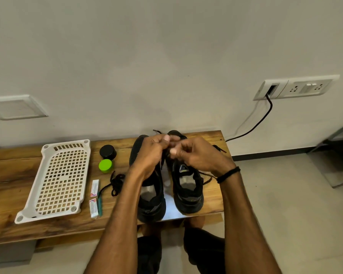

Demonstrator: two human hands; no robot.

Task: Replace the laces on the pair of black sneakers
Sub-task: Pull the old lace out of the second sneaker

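Pair of black sneakers sits heels toward me on the wooden counter, w/ both hands over the toe end. Left hand & right hand fingers closed, pinching black lace on the right shoe, I think; lacing maybe half done, left shoe unclear. Loose black lace bundle beside, then white perforated plastic tray, green-lidded & black jars farther. Nothing blocks.

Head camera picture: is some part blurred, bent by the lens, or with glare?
Head view: both hands, left and right, are motion-blurred at the fingertips; the black sneakers lose detail in shadow; a pale glare patch lies on the wooden bench between them; the wide lens bows the bench edge and tilts the wall socket plate.
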